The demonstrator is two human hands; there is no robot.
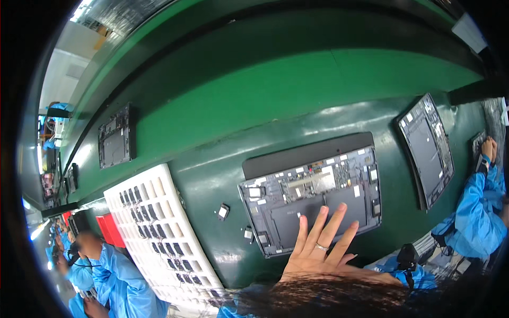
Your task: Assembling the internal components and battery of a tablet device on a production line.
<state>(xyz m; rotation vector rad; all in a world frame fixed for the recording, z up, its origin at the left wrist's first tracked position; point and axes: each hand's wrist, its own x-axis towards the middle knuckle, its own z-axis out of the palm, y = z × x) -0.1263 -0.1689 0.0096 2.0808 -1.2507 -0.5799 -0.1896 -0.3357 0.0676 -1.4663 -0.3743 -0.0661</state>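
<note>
An opened laptop base (318,185) lies in front of me, its circuit board and dark battery area showing. My left hand (321,252) is over its near edge, palm down, with fingers spread and a ring on one of them. Whether the fingertips touch the base I cannot tell. Hair in the foreground hides most of my right hand (389,278); only some skin and a blue sleeve show at the lower right, with the fingers out of sight. Left of the base sit a small black-and-silver part (222,212) and another similar part (248,233).
A white foam tray (172,185) with rows of small black parts stands to the left, near a red bin (110,230). Another opened laptop (427,151) lies at right, one more (115,137) at far left. Co-workers in blue sit on both sides.
</note>
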